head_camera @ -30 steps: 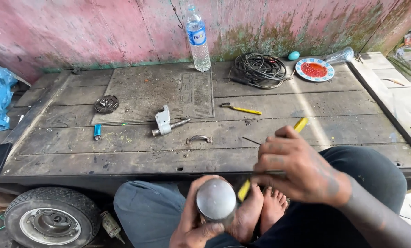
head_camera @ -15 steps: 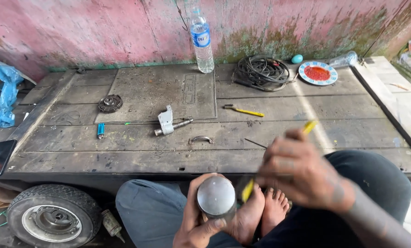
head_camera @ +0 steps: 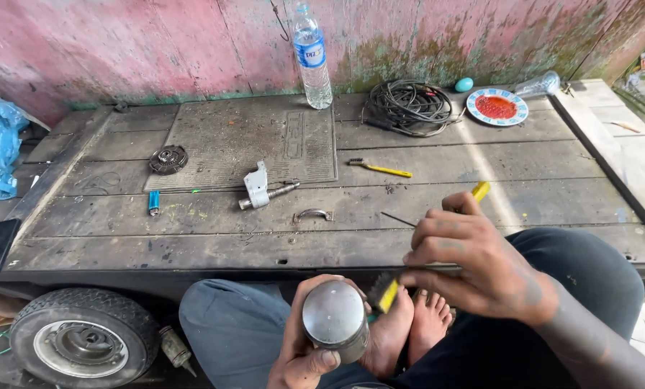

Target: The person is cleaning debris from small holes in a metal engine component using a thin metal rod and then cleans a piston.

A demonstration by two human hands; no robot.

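2 hands [head_camera: 481, 263]: 1 piston [head_camera: 335, 319], 1 brush [head_camera: 391, 292].

bare planks near hands; metal bracket [head_camera: 259, 186], small handle [head_camera: 312, 214] obstruct further out

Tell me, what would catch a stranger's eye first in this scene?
Probably the shiny metal cylinder at the bottom centre, gripped in the left hand, with the right hand holding a yellow-handled brush against its side. Beyond them lies a weathered wooden platform below a peeling pink wall, where a clear water bottle stands upright, with a coil of black cable and a red-centred plate to its right.
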